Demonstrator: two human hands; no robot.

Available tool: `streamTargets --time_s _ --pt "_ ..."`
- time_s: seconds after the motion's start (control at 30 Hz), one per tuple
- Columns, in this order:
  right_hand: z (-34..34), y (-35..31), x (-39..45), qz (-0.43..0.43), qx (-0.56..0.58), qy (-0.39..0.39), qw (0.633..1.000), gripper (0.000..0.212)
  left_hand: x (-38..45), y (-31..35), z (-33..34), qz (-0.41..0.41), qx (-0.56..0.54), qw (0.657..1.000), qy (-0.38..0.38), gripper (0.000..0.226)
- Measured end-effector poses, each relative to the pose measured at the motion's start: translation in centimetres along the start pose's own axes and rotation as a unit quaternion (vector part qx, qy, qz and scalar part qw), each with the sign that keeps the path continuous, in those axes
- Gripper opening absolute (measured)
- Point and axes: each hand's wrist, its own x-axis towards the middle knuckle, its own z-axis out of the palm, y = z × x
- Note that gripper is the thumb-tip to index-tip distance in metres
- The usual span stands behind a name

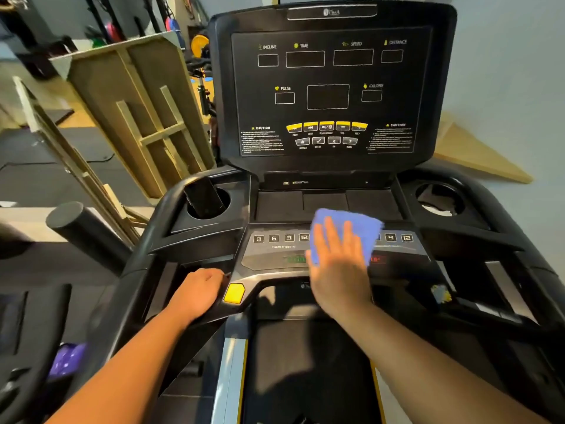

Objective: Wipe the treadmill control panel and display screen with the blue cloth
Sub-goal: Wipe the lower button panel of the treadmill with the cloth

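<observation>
The blue cloth lies flat on the treadmill's lower control panel, over the middle of the row of numbered buttons. My right hand presses on the cloth with fingers spread, covering its lower left part. My left hand is closed around the left handlebar, beside a yellow button. The dark display screen stands upright above, with labelled windows and yellow keys; nothing touches it.
A dark object stands in the left cup holder; the right cup holder holds something pale. Wooden frames lean to the left of the console. A wooden board lies on the floor at right. The belt runs below.
</observation>
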Motion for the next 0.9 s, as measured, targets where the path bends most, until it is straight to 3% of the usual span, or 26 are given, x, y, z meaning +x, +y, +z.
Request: streamTargets --time_s 0.1,0.17,0.3,0.4,0.47,0.57,0.77,0.83,0.9 --pt "0.1 -1.1 -1.6 -0.191 -0.004 -0.035 0.981 0.062 0.1 -0.1 0.0 -0.006 0.003 1.000 -0.007 0.043" --pt "-0.6 1.2 -2.5 -0.244 -0.012 -0.052 0.968 0.067 0.1 -0.2 0.0 -0.002 0.011 1.000 -0.005 0.043" --pt "-1.2 5.4 -3.1 -0.067 0.004 0.009 0.998 0.058 0.2 -0.1 -0.1 0.002 0.030 0.999 -0.009 0.042" --pt "0.0 1.2 -1.3 -0.007 -0.043 0.013 0.999 0.060 0.3 0.1 -0.2 0.006 0.019 1.000 -0.016 0.043" --pt "0.3 -3.1 0.1 -0.024 -0.019 -0.018 0.999 0.064 0.1 0.1 -0.2 0.011 0.017 1.000 -0.012 0.044" --pt "1.0 -7.2 -0.1 -0.142 -0.003 -0.042 0.989 0.062 0.0 -0.1 -0.1 0.015 0.019 1.000 -0.011 0.045" --pt "-0.4 -5.2 -3.4 -0.301 0.056 -0.137 0.942 0.057 0.1 -0.3 0.0 0.024 -0.039 0.999 0.028 0.042" --pt "-2.5 -4.6 -4.7 -0.274 0.177 -0.194 0.925 0.047 -0.2 0.4 -0.2 0.031 -0.099 0.992 0.066 0.040" --pt "-6.0 -4.5 -4.9 -0.166 0.330 -0.299 0.880 0.042 -1.2 2.1 -1.0 0.066 -0.148 0.980 0.118 0.035"
